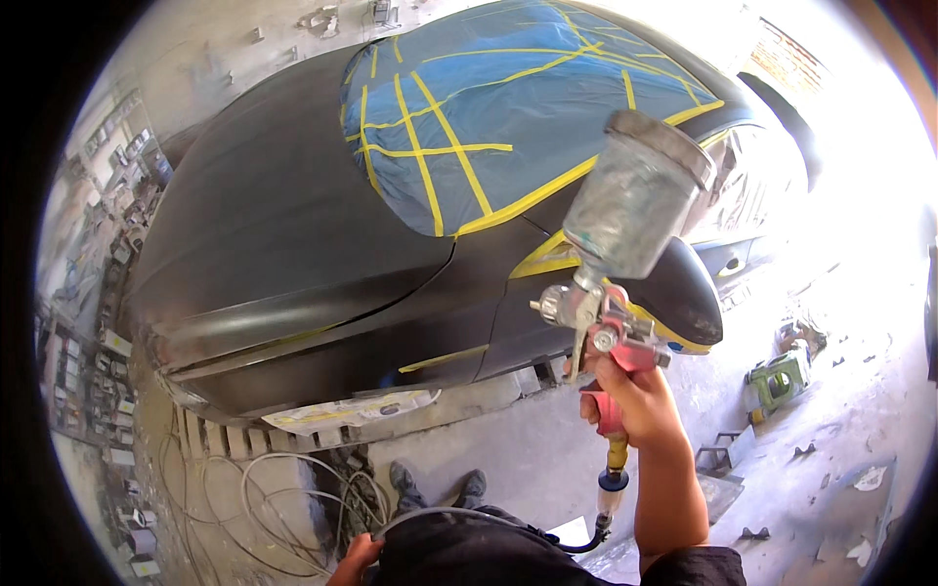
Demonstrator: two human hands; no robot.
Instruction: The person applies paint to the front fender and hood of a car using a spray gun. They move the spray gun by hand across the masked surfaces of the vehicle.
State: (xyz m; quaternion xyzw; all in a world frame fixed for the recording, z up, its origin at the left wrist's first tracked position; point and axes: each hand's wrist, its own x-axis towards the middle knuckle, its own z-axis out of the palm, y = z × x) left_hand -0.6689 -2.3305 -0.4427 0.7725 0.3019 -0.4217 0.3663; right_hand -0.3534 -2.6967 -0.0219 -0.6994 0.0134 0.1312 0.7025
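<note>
My right hand (637,398) grips the handle of a spray gun (614,327) with a pink-red body, raised in front of the car. A dull metal paint cup (635,195) tops the gun, its nozzle facing left. From the handle's base hangs a small clear fitting (610,493), joined to a dark hose end. At the lower edge my left hand (359,555), partly cut off, closes on a grey air hose (440,511) that crosses my body. Before me stands a matte black car (283,186), with blue plastic sheeting (547,98) and yellow tape over its windscreen.
Loops of hose (264,498) lie on the floor at left, beside a slatted floor grate (210,439). The black side mirror (684,293) juts out behind the gun. A green machine (779,384) and brackets lie at right. Cluttered shelves (88,371) line the left.
</note>
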